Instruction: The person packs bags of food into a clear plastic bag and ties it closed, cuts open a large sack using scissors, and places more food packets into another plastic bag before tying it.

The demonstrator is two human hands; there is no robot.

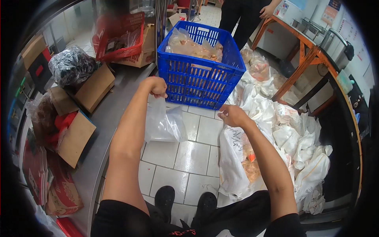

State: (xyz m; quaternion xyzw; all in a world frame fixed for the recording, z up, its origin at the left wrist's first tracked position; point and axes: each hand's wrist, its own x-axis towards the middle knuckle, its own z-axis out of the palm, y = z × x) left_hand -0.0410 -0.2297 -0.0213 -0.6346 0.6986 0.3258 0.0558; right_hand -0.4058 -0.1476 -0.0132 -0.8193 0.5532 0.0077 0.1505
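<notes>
My left hand (154, 87) is closed, with a clear plastic bag (166, 123) hanging from it over the tiled floor. Right beside that hand is the front left side of a blue plastic crate (201, 79). Inside the crate lie filled clear plastic bags (197, 49), their contents hard to make out. My right hand (234, 116) has its fingers curled together just below the crate's near right corner, above white sacks (256, 106). Whatever those fingers may pinch is too small to name.
A metal table (118, 85) runs along my left, bearing open cardboard boxes (94, 87) and a red basket (122, 39). On the right, white sacks are heaped beside an orange-framed table (302, 43). Another person (241, 17) stands behind the crate.
</notes>
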